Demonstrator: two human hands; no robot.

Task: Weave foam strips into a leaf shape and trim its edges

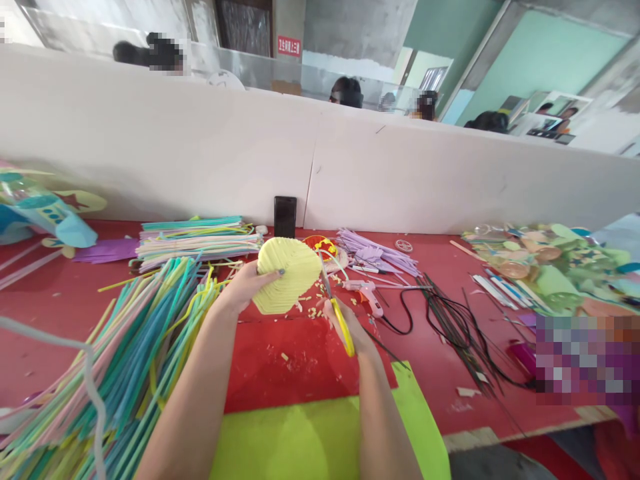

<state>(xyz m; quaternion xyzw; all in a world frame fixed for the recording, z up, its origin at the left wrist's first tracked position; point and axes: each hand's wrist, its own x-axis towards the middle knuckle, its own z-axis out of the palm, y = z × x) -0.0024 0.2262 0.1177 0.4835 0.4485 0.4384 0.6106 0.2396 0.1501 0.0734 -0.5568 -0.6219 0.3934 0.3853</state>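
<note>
My left hand [245, 283] grips a pale yellow ribbed disc [287, 273] above the red table [440, 373]; my right hand [345, 327] holds yellow-handled scissors [340, 313], blades seemingly at its edge

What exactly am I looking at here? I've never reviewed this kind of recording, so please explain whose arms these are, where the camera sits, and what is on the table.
There is no machine here: a person wears one camera on the head, looking forward and down, so the two bare arms coming up from the bottom edge are their own. The left hand holds up a pale yellow ribbed disc. The right hand grips yellow-handled scissors, their blades pointing up near the disc's edge. Small yellow scraps lie below on the red table. A big heap of coloured straws lies on the left, a lime-green sheet near the person, a pink glue gun and dark wires to the right. A black phone leans on the white partition, behind which other people sit.
</note>
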